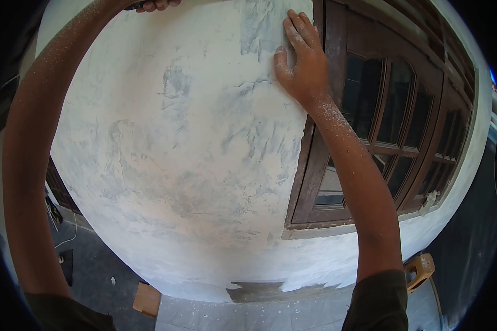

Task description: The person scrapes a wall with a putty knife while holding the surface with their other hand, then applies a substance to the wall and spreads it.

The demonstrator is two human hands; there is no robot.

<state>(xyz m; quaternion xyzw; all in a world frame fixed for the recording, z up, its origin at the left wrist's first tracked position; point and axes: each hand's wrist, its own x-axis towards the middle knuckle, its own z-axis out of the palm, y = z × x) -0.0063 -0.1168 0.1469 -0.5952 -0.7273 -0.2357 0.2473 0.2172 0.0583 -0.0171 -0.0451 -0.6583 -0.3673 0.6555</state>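
Note:
A white wall [204, 149], patched with grey smears and rough filler, fills the middle of the head view. My right hand [302, 60] lies flat against it beside the dark wooden window frame [309, 182], fingers stretched upward. White dust speckles that hand and forearm. At the top edge, my left hand [159, 5] is mostly cut off; its fingers curl round a dark object [133, 6] whose kind I cannot make out. The left arm reaches up along the left side of the wall.
Brown window shutters with glass panes [395, 105] stand at right. Below are a brown cardboard piece [147, 299], a yellowish plastic stool [421, 272] and a pale floor sheet [204, 315] with white specks. A thin white cable [72, 234] lies at lower left.

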